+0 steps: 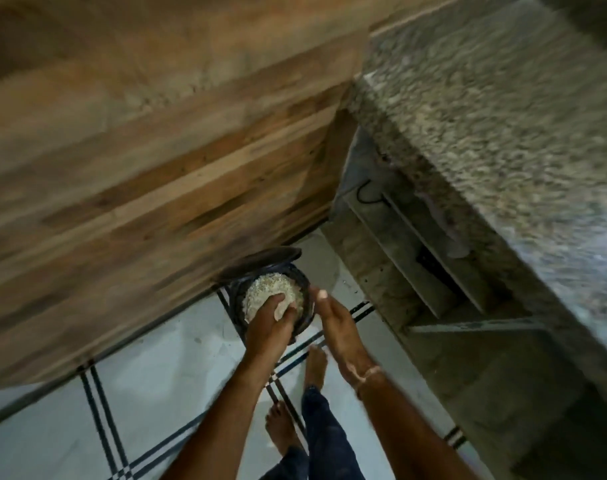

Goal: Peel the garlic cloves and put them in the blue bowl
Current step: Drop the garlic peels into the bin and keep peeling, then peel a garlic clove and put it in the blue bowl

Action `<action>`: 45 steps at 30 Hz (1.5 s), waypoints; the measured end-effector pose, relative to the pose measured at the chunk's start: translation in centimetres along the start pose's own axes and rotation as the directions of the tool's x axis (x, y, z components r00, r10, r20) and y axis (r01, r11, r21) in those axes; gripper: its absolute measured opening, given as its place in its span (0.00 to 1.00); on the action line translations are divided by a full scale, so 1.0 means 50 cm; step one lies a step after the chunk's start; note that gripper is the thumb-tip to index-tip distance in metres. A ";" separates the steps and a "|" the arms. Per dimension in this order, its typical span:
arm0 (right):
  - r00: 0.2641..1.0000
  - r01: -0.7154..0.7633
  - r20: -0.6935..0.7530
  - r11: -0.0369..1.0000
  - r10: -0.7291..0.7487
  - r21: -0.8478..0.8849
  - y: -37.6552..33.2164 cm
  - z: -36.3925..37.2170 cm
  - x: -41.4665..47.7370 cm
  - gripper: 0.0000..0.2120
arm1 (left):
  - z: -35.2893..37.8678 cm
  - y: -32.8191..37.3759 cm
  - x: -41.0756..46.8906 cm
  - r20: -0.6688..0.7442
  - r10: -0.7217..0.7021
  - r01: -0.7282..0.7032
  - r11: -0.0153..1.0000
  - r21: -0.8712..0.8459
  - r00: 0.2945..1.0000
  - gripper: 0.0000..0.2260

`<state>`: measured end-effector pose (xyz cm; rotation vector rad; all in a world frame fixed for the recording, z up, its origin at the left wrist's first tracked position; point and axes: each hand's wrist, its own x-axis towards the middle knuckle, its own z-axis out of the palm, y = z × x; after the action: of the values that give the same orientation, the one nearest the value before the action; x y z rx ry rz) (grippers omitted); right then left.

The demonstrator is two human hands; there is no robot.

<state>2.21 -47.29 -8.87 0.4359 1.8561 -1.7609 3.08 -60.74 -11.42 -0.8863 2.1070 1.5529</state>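
I look down at the floor, where a dark round bin (pixel 305 296) stands with its lid (pixel 260 261) tipped open behind it. A heap of whitish papery garlic skins (pixel 265 292) fills the bin. My left hand (pixel 269 323) is over the bin's near side, its fingers curled round a pale clump of skins (pixel 283 311). My right hand (pixel 333 320) hovers just right of the bin with fingers straight and nothing in it. No blue bowl or garlic clove is in view. The picture is motion-blurred.
A wooden cabinet front (pixel 139 168) fills the left and top. A speckled stone counter (pixel 485 116) runs down the right, with shelves (pixel 416 251) under it. My bare feet (pixel 314 368) stand on pale floor tiles (pixel 149 375) with dark lines.
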 end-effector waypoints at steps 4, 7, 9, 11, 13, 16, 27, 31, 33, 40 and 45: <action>0.970 0.139 -0.147 0.939 -0.193 -0.313 -0.028 -0.108 -0.155 0.16 | 0.067 0.097 -0.163 0.071 0.256 -0.265 0.932 0.248 0.964 0.16; 0.914 0.185 -0.230 0.847 -0.335 -0.498 -0.016 -0.217 -0.235 0.24 | 0.141 0.156 -0.267 0.160 0.403 -0.434 0.842 0.322 0.901 0.18; 0.858 0.190 -0.288 0.783 -0.426 -0.592 -0.012 -0.303 -0.287 0.20 | 0.204 0.188 -0.320 0.211 0.479 -0.523 0.772 0.361 0.852 0.18; 0.795 0.149 -0.362 0.736 -0.486 -0.660 -0.006 -0.400 -0.336 0.18 | 0.285 0.218 -0.367 0.274 0.548 -0.612 0.693 0.381 0.791 0.17; 0.742 0.101 -0.426 0.714 -0.518 -0.693 0.001 -0.496 -0.375 0.18 | 0.373 0.245 -0.404 0.318 0.602 -0.680 0.619 0.393 0.732 0.16; 0.677 0.050 -0.504 0.717 -0.537 -0.696 0.018 -0.653 -0.433 0.20 | 0.527 0.294 -0.456 0.367 0.642 -0.738 0.557 0.380 0.673 0.16; 0.592 -0.138 -0.673 0.766 -0.445 -0.628 0.079 -1.020 -0.502 0.18 | 0.908 0.376 -0.537 0.527 0.606 -0.803 0.450 0.391 0.596 0.15; 0.596 -0.217 -0.701 0.763 -0.390 -0.609 0.098 -1.104 -0.488 0.20 | 0.996 0.390 -0.504 0.580 0.583 -0.821 0.375 0.430 0.569 0.12; 0.599 -0.295 -0.723 0.744 -0.344 -0.600 0.101 -1.145 -0.472 0.25 | 1.035 0.394 -0.485 0.607 0.573 -0.833 0.330 0.444 0.550 0.11; 0.646 -0.412 -0.740 0.731 -0.187 -0.544 0.063 -1.248 -0.406 0.37 | 1.097 0.387 -0.440 0.687 0.558 -0.884 0.268 0.383 0.467 0.08; 0.631 -0.462 -0.756 0.698 -0.175 -0.547 0.056 -1.258 -0.384 0.34 | 1.088 0.418 -0.438 0.650 0.599 -0.880 0.387 0.275 0.467 0.09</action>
<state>9.16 17.55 0.10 1.1135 2.7756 -0.5583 1.30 0.51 -0.23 0.7930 2.4800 1.0634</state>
